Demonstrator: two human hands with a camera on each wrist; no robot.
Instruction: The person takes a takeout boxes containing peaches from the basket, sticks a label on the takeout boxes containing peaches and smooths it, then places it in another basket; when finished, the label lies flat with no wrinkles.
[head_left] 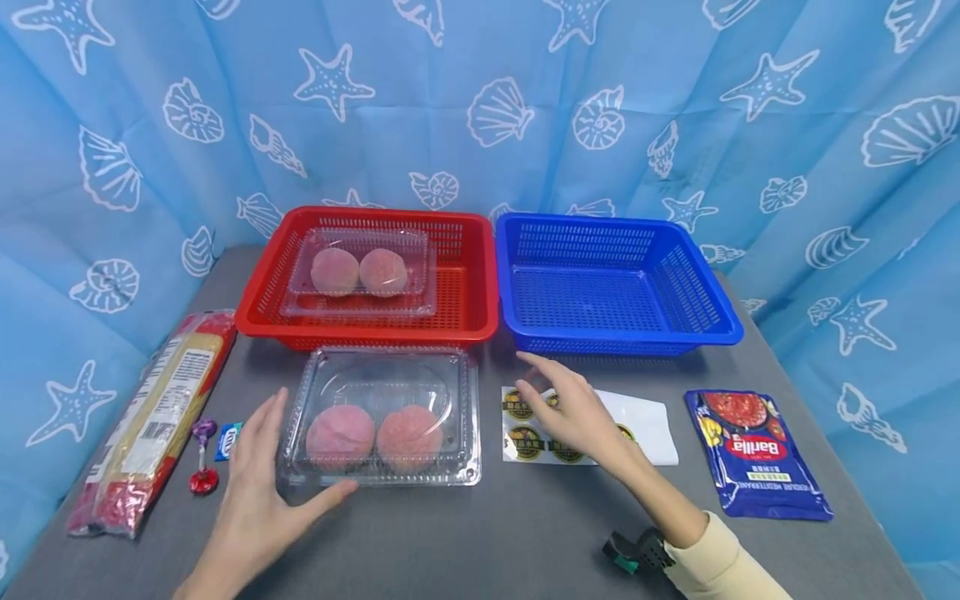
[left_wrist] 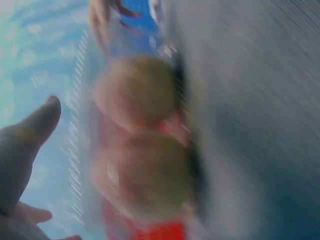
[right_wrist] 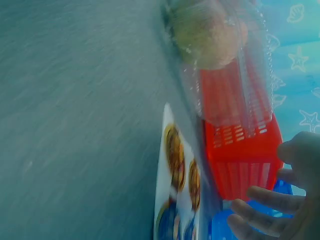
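Note:
A clear plastic clamshell box [head_left: 386, 379] with two peaches [head_left: 410, 439] inside lies closed in front of the red basket. My left hand [head_left: 258, 487] is at its left side, thumb spread toward the front edge; whether it touches the box cannot be made out. In the left wrist view the peaches [left_wrist: 145, 175] are blurred. Over a white sheet of round black-and-gold stickers [head_left: 637, 425] hovers my right hand [head_left: 566, 412], fingers loosely bent and nothing held. The right wrist view shows those fingers [right_wrist: 272, 200] apart from the sticker sheet [right_wrist: 176, 170].
A red basket [head_left: 367, 333] holds another clear box of peaches [head_left: 382, 272]. Beside it stands a blue basket [head_left: 615, 337]. At left lie a pasta packet [head_left: 161, 417], a lollipop [head_left: 202, 458] and a small blue packet [head_left: 228, 442]; at right, a blue Barilla pouch [head_left: 757, 454].

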